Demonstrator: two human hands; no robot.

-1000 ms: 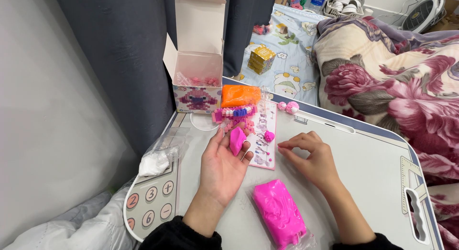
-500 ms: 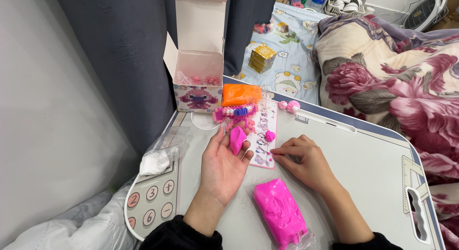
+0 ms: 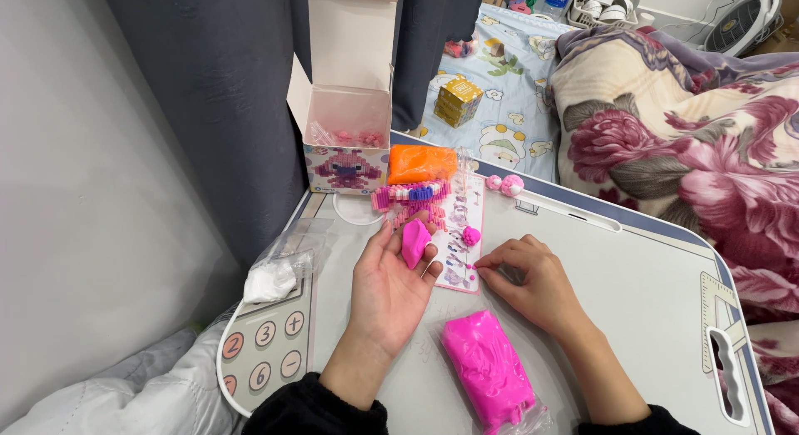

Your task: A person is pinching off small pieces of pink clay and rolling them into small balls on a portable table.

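Two hands work at the middle of the head view, over a white table (image 3: 632,268). The left hand (image 3: 389,285) lies palm up and open wide, and a small flattened piece of pink clay (image 3: 414,242) rests on its fingers, not gripped. The right hand (image 3: 533,281) sits palm down just right of it, fingers curled narrow, the fingertips pinched close at the lower edge of a printed instruction sheet (image 3: 459,239) — whether they hold a crumb of clay is too small to tell. A little pink ball (image 3: 472,234) lies on that sheet. Below the hands, at lower centre, a bagged lump of pink clay (image 3: 487,368) lies on the table. Above the sheet sit an orange clay pack (image 3: 422,163) and an open cardboard box (image 3: 349,110) — toward the upper left.
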